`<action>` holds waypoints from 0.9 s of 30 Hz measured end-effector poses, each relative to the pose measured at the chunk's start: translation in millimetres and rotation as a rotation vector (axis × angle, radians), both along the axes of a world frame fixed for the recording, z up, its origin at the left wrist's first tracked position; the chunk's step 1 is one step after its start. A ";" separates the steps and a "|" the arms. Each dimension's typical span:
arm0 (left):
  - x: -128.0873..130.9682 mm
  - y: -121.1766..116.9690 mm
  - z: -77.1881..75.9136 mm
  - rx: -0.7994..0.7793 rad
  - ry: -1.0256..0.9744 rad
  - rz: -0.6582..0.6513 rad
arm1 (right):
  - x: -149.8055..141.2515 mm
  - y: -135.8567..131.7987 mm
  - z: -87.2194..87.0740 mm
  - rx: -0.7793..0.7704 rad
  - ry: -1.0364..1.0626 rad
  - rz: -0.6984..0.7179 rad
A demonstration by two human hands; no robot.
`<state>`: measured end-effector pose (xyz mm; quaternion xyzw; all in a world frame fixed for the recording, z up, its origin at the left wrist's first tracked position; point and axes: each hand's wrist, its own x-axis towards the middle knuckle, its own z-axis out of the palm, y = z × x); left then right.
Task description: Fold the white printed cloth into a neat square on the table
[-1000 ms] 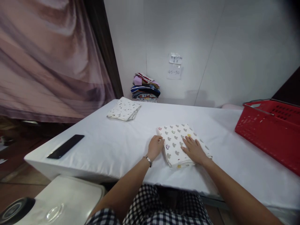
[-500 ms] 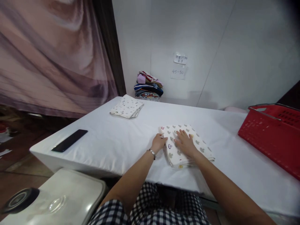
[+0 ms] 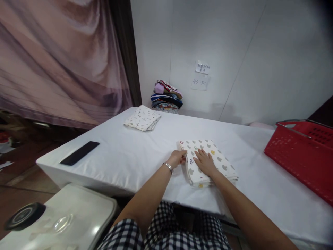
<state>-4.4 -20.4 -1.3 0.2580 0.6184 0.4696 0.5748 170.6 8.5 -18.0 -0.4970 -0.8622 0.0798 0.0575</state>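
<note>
A folded white cloth [image 3: 221,161] printed with grey, yellow and purple mouse-head shapes lies in front of me on the white-covered table. My right hand [image 3: 205,164] rests flat on top of it, fingers spread. At the cloth's left edge is my left hand [image 3: 177,159], a metal bracelet on its wrist. Its fingers are curled and closed on that edge; the undersides of the fingertips are partly hidden. Farther off to the left lies a second folded white cloth [image 3: 143,118] with a small scattered print.
A black phone [image 3: 80,153] lies near the left end of the table [image 3: 109,156]. The red basket [image 3: 299,152] stands at the right. Against the wall is a stack of folded fabrics [image 3: 166,99]. A pale lidded machine or box [image 3: 78,211] sits at lower left.
My right hand has slid slightly toward me over the cloth. My left fingers have curled more at its left edge. The view has shifted a little; the cloth stays in place.
</note>
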 end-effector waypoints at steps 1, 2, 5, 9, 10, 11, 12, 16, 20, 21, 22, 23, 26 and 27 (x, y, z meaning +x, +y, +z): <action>0.0 -2.4 -0.1 -0.005 -0.014 -0.024 | 0.0 -0.2 -0.2 0.001 0.000 0.001; 0.0 -5.2 -0.5 -0.013 -0.028 -0.052 | -0.1 -0.5 -0.4 0.002 0.001 0.002; 0.9 -13.3 -3.0 -0.036 -0.050 -0.137 | -0.3 -1.2 -0.5 0.009 0.001 -0.002; 3.0 -17.2 -5.5 -0.035 0.036 -0.174 | -0.5 -0.8 -0.1 0.013 -0.004 -0.011; 3.7 -16.9 -5.2 -0.037 0.045 -0.166 | -0.2 -0.4 -0.3 0.010 0.000 -0.011; 4.4 -16.2 -4.6 -0.043 0.033 -0.158 | 0.2 0.1 -0.5 0.007 0.008 -0.011; 5.1 -15.4 -3.7 -0.049 0.000 -0.156 | 0.6 0.6 -0.9 0.003 0.018 -0.012; 8.5 -12.3 -1.0 -0.090 -0.104 -0.189 | 1.1 0.7 -1.2 -0.015 0.039 -0.021; 11.5 -12.3 -4.0 -0.034 0.163 -0.182 | -2.1 -1.9 4.8 -0.029 0.019 -0.017; 11.4 -13.0 -5.6 -0.013 0.222 -0.169 | -2.0 -2.1 7.5 -0.043 0.010 -0.007; 10.8 -13.8 -7.3 0.004 0.267 -0.155 | -0.5 -1.8 10.3 -0.060 -0.001 0.008; 9.6 -14.6 -9.0 0.016 0.303 -0.140 | 2.5 -1.0 12.9 -0.068 -0.016 0.024; 4.3 -17.0 -13.7 0.044 0.447 -0.116 | 22.1 4.5 16.0 0.026 -0.071 -0.004; 2.7 -17.4 -14.9 0.048 0.513 -0.129 | 31.0 6.7 14.7 0.074 -0.085 -0.048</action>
